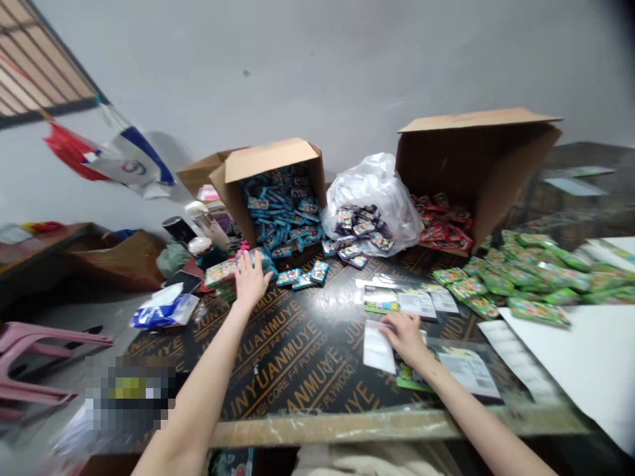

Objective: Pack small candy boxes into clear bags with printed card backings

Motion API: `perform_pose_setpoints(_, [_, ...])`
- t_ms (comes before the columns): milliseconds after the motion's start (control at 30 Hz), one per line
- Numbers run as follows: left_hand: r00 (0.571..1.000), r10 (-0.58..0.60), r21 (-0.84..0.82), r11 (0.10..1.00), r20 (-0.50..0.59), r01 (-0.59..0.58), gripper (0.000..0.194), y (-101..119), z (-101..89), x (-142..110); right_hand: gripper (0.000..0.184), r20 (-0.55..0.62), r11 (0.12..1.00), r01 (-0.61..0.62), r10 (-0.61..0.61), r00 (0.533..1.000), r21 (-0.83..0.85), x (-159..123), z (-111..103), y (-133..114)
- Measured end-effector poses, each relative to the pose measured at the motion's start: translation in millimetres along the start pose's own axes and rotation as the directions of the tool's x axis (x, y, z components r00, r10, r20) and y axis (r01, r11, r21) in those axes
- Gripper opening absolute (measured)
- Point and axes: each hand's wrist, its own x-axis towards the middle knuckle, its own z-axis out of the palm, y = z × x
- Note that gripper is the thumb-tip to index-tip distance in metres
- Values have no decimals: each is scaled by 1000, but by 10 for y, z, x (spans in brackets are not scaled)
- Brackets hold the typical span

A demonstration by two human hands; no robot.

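In the head view, my left hand (pixel 251 281) spread released fingers over the multicoloured packet stack (pixel 219 273), left of the translucent plastic bag (pixel 370 177). Nearer me than the bag, my right hand (pixel 407 336) curled at the white slip (pixel 378 356), its grip unclear. The slip seemed light, limp, best pinched by its rim; bare plywood tabletop (pixel 302 344) before the bag gave room, down to the front edge (pixel 307 430).

Our right hand (pixel 407 338) hides part of the white slip (pixel 378 350); edges crop the pink stool (pixel 30 335) and large white sheet (pixel 585 363).
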Motion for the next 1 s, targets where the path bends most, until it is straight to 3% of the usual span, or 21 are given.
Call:
perform_pose_setpoints(67, [997, -6, -303, 953, 80, 30, 59, 202, 53, -184, 16, -106, 994, -5, 17, 994, 112, 28, -79, -58])
perform_pose_setpoints(133, [953, 49, -643, 749, 299, 163, 52, 475, 82, -476, 17, -251, 972, 7, 54, 966, 236, 59, -180, -135])
perform_pose_setpoints(200, [874, 149, -722, 636, 462, 274, 48, 779, 73, -838, 14, -377, 950, 65, 58, 924, 306, 61, -285, -242])
perform_pose_setpoints(267, [797, 227, -745, 559, 560, 365, 57, 1062, 24, -1179, 13, -427, 948, 176, -48, 903, 266, 13, -366, -378])
perform_pose_setpoints(300, [741, 269, -755, 471, 616, 457, 65, 1180, -12, -1315, 14, -416, 946, 246, -141, 898, 210, -30, -391, -451])
perform_pose_setpoints(333, [683, 301, -745, 313, 666, 588, 67, 1276, -52, -1422, 17, -376, 935, 323, -251, 892, 144, -82, -403, -524])
perform_pose_setpoints(367, [659, 313, -722, 165, 684, 672, 64, 1347, -93, -1497, 20, -309, 914, 399, -357, 881, 81, -140, -407, -592])
perform_pose_setpoints(433, [684, 258, -689, -86, 682, 719, 49, 1412, -176, -1571, 20, -159, 862, 506, -500, 851, -4, -254, -401, -706])
perform_pose_setpoints(467, [719, 195, -706, -139, 667, 694, 42, 1408, -214, -1580, 20, -122, 852, 523, -522, 844, -27, -301, -402, -746])
perform_pose_setpoints(533, [753, 98, -737, -154, 651, 658, 34, 1348, -285, -1577, 33, -181, 885, 465, -463, 868, -37, -358, -429, -791])
perform_pose_setpoints(600, [743, 78, -732, -127, 665, 669, 30, 1258, -351, -1578, 48, -343, 950, 309, -278, 897, 38, -365, -486, -802])
perform_pose_setpoints(667, [725, 107, -720, -91, 680, 688, 29, 1184, -409, -1600, 50, -415, 966, 159, -62, 908, 203, -344, -545, -806])
perform_pose_setpoints(733, [726, 139, -726, -61, 673, 685, 30, 1153, -449, -1640, 52, -335, 921, 60, 78, 939, 385, -326, -574, -825])
perform_pose_setpoints(833, [772, 147, -776, -35, 619, 629, 35, 1178, -461, -1709, 61, -113, 768, -31, 134, 985, 639, -337, -560, -901])
perform_pose_setpoints(933, [874, 26, -873, 53, 486, 484, 52, 1225, -444, -1773, 59, -28, 620, -62, 135, 990, 782, -365, -544, -990])
perform_pose_setpoints(1000, [942, -114, -920, 204, 316, 334, 58, 1246, -449, -1816, 54, -46, 591, -59, 160, 986, 805, -374, -558, -1026])
